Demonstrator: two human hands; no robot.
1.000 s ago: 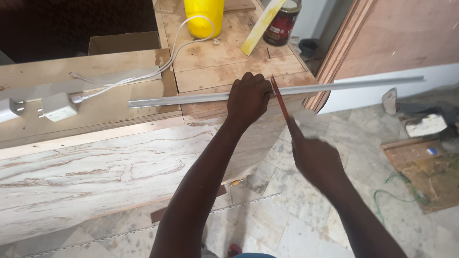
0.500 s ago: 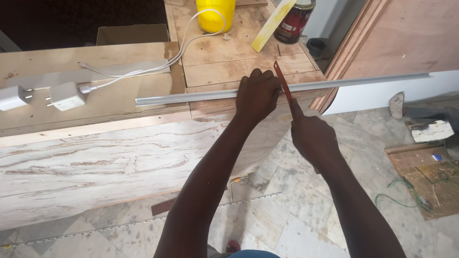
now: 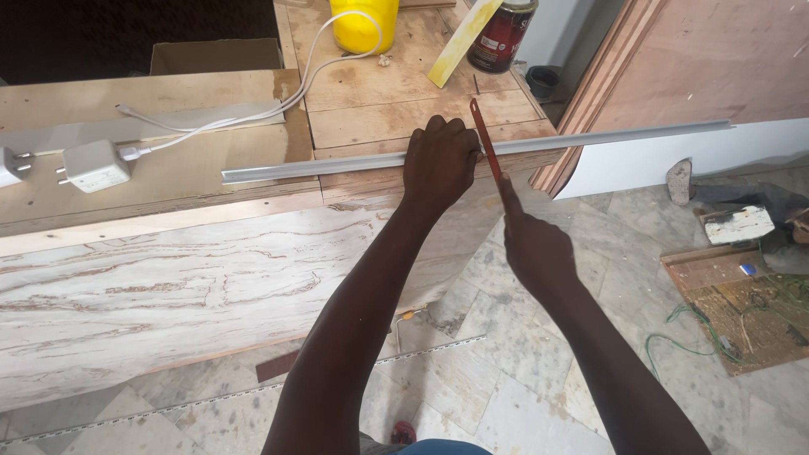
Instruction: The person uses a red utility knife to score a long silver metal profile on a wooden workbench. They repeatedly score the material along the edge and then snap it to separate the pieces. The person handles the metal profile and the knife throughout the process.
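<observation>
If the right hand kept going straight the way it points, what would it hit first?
The right hand points up along the red blade toward the bench. It would likely meet the grey metal strip first, beside the left hand. Depth is hard to judge.

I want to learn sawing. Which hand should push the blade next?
The right hand: it already grips the red blade lying across the metal strip. The left hand presses the strip down.

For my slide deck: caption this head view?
Left hand pins a metal strip on the bench; right hand saws with a blade.
</observation>
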